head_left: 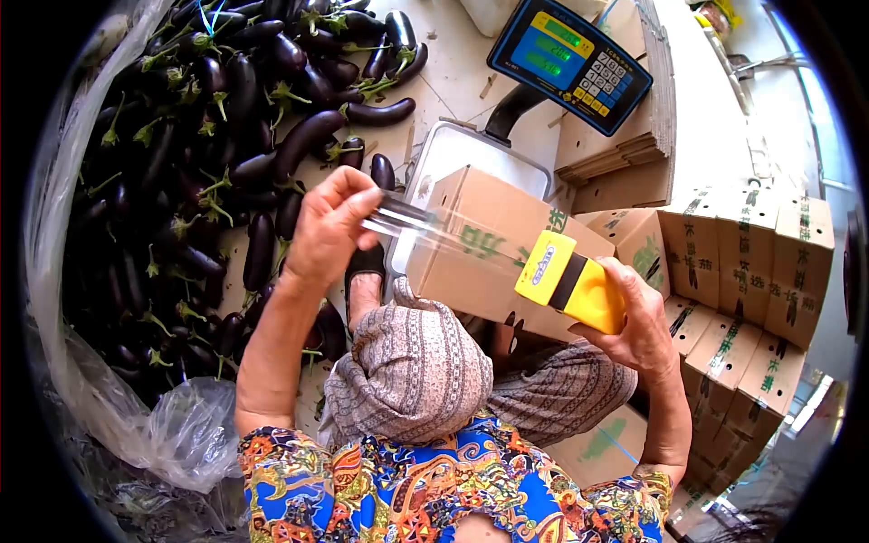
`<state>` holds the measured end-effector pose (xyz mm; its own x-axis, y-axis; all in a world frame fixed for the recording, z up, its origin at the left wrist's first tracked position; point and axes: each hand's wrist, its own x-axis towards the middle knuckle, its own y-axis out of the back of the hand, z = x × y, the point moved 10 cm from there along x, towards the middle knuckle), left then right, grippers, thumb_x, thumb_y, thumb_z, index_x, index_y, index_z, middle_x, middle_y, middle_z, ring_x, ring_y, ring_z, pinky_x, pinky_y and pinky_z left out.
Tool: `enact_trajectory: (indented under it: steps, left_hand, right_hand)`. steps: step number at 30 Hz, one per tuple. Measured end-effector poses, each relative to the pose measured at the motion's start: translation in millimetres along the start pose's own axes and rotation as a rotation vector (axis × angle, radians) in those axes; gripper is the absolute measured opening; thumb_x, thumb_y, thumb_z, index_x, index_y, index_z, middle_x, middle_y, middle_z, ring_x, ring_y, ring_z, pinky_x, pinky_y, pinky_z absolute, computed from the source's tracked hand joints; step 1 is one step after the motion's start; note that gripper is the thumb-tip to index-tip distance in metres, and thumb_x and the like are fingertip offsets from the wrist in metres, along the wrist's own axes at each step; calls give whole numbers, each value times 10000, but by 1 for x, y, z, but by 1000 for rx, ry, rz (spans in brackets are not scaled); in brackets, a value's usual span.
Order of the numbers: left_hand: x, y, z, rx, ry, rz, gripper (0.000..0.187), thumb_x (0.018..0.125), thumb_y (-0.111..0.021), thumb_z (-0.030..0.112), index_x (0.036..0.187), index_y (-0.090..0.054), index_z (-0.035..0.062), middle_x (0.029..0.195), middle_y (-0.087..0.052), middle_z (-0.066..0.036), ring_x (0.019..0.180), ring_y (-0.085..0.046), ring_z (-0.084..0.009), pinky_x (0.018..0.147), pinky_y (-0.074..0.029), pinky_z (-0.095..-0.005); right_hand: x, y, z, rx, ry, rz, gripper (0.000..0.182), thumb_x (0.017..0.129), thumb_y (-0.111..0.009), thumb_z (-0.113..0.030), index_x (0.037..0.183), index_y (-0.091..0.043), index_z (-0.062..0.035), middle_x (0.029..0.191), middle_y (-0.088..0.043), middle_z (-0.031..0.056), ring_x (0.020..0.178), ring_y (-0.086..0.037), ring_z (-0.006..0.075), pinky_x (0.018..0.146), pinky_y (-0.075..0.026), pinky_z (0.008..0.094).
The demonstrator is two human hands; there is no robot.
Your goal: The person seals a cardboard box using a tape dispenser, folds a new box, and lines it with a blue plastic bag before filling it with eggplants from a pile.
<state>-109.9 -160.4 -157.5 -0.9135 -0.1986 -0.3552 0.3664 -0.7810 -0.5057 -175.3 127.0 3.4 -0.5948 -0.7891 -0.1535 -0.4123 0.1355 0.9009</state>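
My left hand pinches the free end of a strip of clear packing tape. The strip stretches across to a yellow tape dispenser with a black band, and my right hand is wrapped round its near end. Beneath the tape is a closed cardboard box with green printing. It rests on the metal platform of a scale, in front of my knees. The scale's blue display with green digits and a keypad stands beyond the box.
A large heap of eggplants covers the floor on the left, edged by clear plastic sheeting. Stacked printed cartons stand close on the right. Flattened cardboard is piled behind the scale's display.
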Motion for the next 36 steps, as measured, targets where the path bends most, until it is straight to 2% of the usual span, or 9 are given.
enact_trajectory:
  steps: [2, 7, 10, 14, 17, 20, 24, 32, 36]
  left_hand:
    - [9, 14, -9, 27, -8, -38, 64, 994, -573, 100, 938, -568, 68, 758, -555, 32, 597, -469, -23, 480, -360, -175]
    - [16, 34, -31, -34, 36, -8, 65, 988, -602, 99, 954, -575, 51, 774, -549, 29, 618, -463, -21, 487, -379, -163]
    - [15, 47, -37, -47, 20, -1, 61, 994, -597, 105, 965, -573, 57, 782, -547, 30, 619, -447, -19, 496, -370, -161]
    - [16, 60, -43, -55, 12, 22, 65, 1000, -595, 119, 974, -573, 63, 789, -552, 28, 635, -458, -21, 505, -375, -160]
    - [17, 63, -50, -60, 21, 36, 67, 1002, -593, 125, 977, -575, 64, 790, -555, 27, 649, -471, -25, 503, -372, -158]
    - [21, 76, -62, -95, 34, 51, 65, 1002, -592, 124, 975, -578, 66, 791, -557, 26, 649, -472, -25, 504, -371, -157]
    - [28, 85, -86, -104, 51, 54, 58, 1002, -585, 110, 960, -584, 69, 793, -542, 38, 637, -455, -18, 505, -368, -156]
    - [50, 66, -178, -51, 80, 81, 62, 984, -603, 110, 955, -569, 68, 783, -541, 34, 596, -431, -20, 482, -357, -171]
    - [50, 60, -178, -151, 70, 75, 55, 983, -603, 104, 954, -574, 66, 819, -548, 26, 636, -446, -26, 481, -355, -168]
  right_hand:
    - [4, -6, 1, -41, -12, -45, 843, 678, -885, -208, 1383, -435, -100, 1018, -629, 185, 905, -662, 361, 812, -563, 432]
    - [17, -21, 1, -91, 0, -96, 840, 702, -859, -190, 1408, -420, -74, 955, -583, 178, 837, -630, 357, 759, -544, 449]
    - [23, -32, 3, -127, -37, -158, 903, 658, -886, -213, 1417, -408, -108, 1043, -607, 187, 894, -645, 380, 794, -552, 441]
    - [38, -37, -2, -155, -30, -184, 888, 682, -865, -219, 1434, -404, -111, 987, -588, 186, 866, -631, 370, 777, -545, 450]
    - [43, -40, -2, -175, -27, -197, 873, 686, -860, -231, 1423, -414, -92, 965, -583, 185, 851, -624, 365, 765, -538, 451]
    - [55, -39, -17, -170, 41, -181, 776, 740, -832, -273, 1380, -443, -72, 917, -578, 149, 811, -633, 318, 710, -531, 420]
    - [65, -48, -16, -181, 22, -211, 746, 757, -824, -302, 1359, -450, -71, 933, -587, 158, 807, -635, 343, 708, -534, 428]
    - [67, -60, -15, -185, -38, -241, 832, 683, -864, -275, 1378, -449, -84, 963, -600, 162, 831, -648, 353, 716, -542, 428]
    - [68, -58, -16, -129, -20, -213, 871, 655, -880, -236, 1395, -448, -80, 963, -602, 166, 845, -640, 357, 739, -538, 431]
